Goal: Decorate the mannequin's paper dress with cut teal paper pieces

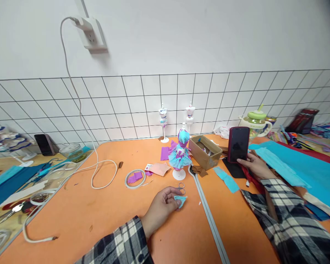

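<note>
My left hand (162, 205) is closed, pinching a small light-blue piece of cloth or crepe paper (180, 201) just above the orange table. Right beside its fingertips lie small scissors (182, 187). My right hand (254, 167) grips the lower right corner of an upright phone (238, 145) in a dark red case, thumb in front of the dark screen. Its other fingers are partly hidden. Between the hands stands a miniature dress form (179, 156) in a blue and purple outfit with a ruffled skirt, on a round white base (179, 174).
Two white mini dress forms (163, 119) stand by the tiled wall. A cardboard box (206, 152), grey strip (209, 216), blue strip (227, 179), tape ring (135, 179) and white cable (95, 176) lie around. Blue sheets (299, 165) and a green-lidded jug (255, 123) are right.
</note>
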Demonstrator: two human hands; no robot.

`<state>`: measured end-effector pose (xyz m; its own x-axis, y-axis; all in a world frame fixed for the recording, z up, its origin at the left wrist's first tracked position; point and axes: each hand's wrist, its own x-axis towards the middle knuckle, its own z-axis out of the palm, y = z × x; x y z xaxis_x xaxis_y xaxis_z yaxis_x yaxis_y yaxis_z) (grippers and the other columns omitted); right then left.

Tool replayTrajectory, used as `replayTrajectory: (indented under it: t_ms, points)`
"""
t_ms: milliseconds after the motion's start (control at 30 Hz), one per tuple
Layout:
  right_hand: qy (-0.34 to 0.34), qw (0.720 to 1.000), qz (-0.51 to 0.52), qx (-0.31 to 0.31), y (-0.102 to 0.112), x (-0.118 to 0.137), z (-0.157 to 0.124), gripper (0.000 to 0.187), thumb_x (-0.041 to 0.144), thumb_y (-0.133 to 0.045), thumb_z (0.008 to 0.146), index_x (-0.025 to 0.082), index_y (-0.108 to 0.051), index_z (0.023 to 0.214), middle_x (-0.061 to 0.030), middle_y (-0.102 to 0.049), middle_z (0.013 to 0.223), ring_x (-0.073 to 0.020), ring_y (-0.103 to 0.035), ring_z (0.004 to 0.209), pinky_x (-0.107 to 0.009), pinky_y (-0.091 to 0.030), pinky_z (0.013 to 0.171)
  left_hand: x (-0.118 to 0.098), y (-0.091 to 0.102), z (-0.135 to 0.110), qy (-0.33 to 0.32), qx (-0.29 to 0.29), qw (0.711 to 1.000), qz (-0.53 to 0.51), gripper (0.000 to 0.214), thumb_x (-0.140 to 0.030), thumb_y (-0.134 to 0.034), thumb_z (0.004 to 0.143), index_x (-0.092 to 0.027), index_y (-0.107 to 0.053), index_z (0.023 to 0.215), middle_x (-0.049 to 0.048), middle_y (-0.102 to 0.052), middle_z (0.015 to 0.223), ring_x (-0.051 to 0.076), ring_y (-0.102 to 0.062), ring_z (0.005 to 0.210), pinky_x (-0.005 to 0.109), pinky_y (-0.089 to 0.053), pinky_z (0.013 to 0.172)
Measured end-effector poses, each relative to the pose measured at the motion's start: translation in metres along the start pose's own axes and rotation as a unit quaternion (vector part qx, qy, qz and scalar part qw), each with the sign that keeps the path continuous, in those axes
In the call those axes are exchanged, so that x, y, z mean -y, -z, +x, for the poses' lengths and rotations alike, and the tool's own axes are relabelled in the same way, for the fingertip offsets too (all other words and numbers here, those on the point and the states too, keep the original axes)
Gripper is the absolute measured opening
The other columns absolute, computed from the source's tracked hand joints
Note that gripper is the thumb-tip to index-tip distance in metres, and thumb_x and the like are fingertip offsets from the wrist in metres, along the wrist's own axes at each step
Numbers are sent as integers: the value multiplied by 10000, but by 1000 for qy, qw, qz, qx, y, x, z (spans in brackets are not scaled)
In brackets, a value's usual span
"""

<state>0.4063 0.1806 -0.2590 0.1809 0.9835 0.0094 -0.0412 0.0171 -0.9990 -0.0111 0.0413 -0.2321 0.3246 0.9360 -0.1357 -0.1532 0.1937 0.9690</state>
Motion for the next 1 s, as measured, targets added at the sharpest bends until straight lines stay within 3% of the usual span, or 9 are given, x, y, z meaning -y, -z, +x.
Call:
replayTrajectory:
  t_ms: [433,1000]
  points:
    - [13,999,-29,-23,-1,-6,2,397,224,-749,667,248,-642,1048,-26,-718,1047,-264,-636,1066,-390,-528,937,-1,-1,0,6,-3,1000,2,315,-254,-783,668,-138,-643,926,43,-665,874,101,-589,682,232,-433,648]
    - [48,999,-19,3,-2,-4,-3,462,238,-748,657,251,-621,1101,-36,-675,1152,-245,-610,1112,-363,-504,971,0,-1,0,0,-2,1000,18,305,-247,-770,672,-143,-647,931,36,-652,829,111,-566,656,246,-412,638]
